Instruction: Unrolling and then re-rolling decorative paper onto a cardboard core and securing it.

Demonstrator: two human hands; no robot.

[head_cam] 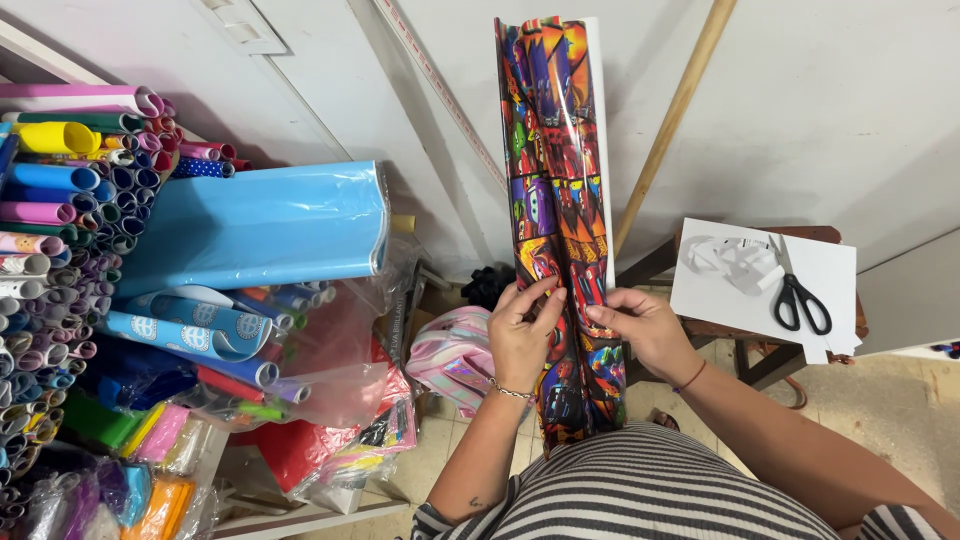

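Observation:
A long folded sheet of glossy wrapping paper (553,150) with a colourful cartoon print stands upright from my lap toward the wall. My left hand (523,335) grips its left edge low down, fingers curled over the front. My right hand (645,325) holds the right edge at the same height, thumb on the print. A thin bracelet circles each wrist. My striped shirt fills the bottom of the view.
Many rolled papers (70,200) are stacked at the left, with a wide light-blue roll (260,228) on top. At the right, black-handled scissors (800,300) and curled white ribbon (735,262) lie on white paper (835,265) on a wooden stool. A wooden stick (675,110) leans on the wall.

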